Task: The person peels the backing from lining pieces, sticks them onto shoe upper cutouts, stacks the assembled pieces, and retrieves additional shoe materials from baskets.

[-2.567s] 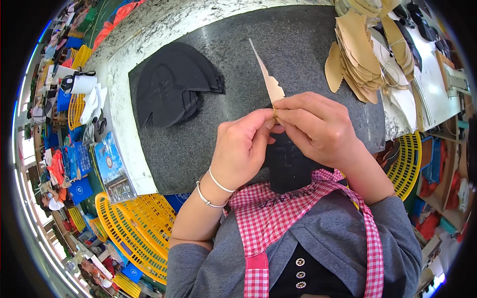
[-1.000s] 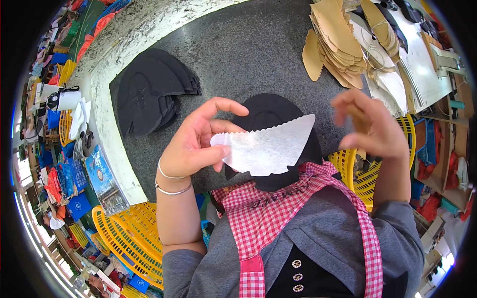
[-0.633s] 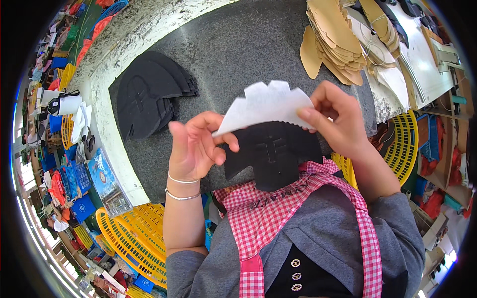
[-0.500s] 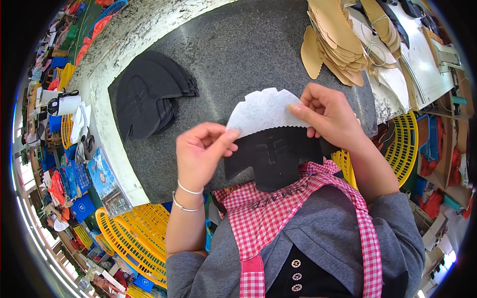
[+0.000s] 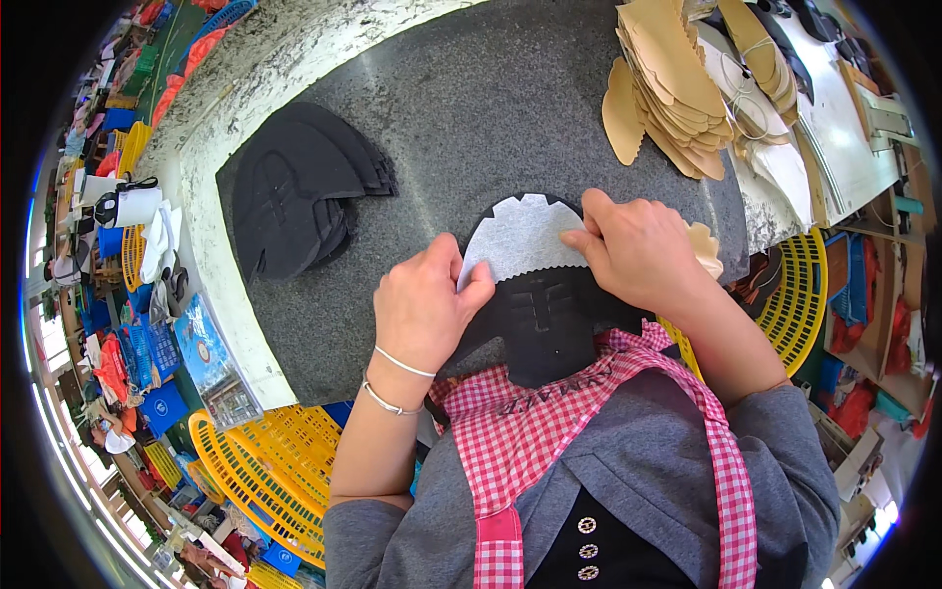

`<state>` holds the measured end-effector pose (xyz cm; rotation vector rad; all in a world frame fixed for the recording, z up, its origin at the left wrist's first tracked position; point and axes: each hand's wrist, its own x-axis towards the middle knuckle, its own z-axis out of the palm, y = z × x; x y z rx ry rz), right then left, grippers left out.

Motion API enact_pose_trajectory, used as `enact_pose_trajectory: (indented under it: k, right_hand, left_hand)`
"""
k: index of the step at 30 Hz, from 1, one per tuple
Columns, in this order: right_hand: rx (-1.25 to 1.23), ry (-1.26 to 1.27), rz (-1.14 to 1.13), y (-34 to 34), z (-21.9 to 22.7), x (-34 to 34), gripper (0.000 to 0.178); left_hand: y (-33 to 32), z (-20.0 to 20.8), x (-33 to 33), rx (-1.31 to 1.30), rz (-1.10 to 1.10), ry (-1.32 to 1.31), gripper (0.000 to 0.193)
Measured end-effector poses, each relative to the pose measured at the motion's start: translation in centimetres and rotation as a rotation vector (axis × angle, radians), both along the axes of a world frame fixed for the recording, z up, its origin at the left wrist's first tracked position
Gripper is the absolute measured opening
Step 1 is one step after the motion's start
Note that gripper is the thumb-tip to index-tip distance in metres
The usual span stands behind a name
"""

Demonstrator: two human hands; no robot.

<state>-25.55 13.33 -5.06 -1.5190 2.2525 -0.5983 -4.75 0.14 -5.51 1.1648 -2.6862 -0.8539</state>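
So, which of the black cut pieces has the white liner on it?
The black piece under both hands, at the table's near edge; the white liner covers its top. The black stack to the left is bare.
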Motion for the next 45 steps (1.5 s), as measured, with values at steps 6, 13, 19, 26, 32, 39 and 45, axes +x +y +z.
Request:
enact_pose_trajectory:
  k: [6,13,19,26,32,39,45]
  right_hand:
    - [-0.067,0.351,0.111,1.6,2.2,-2.9,0.032]
    - [0.114,-0.066,0.129,6.6,6.4,-7.7,0.029]
    - [-0.46,0.529,-0.126,-4.2,3.6,-10.1,0.037]
    - [0.139,0.588,-0.185,-6.2,1.8,-12.1,0.029]
    - [-0.332,0.591,0.255,0.0,2.3,-14.2,0.029]
    - [-0.428,0.475,0.321,3.2,3.0,-14.8,0.021]
    - [-0.197,0.274,0.113,2.4,2.1,-13.5,0.036]
  left_hand:
    - [-1.6,2.4,-0.1,-0.155,-0.056,0.01,0.028]
    - [-15.2,3.0,5.6,-0.285,0.382,0.344,0.052]
    - [-19.6,-0.4,6.4,-0.396,0.388,0.085,0.103]
    - [-18.6,0.4,8.0,-0.585,0.443,0.209,0.051]
    - [-18.9,1.6,9.8,-0.467,0.472,0.435,0.03]
    - [-10.9,9.4,5.4,-0.074,0.266,1.035,0.04]
    - [-2.0,5.7,-0.2,0.227,0.099,0.799,0.044]
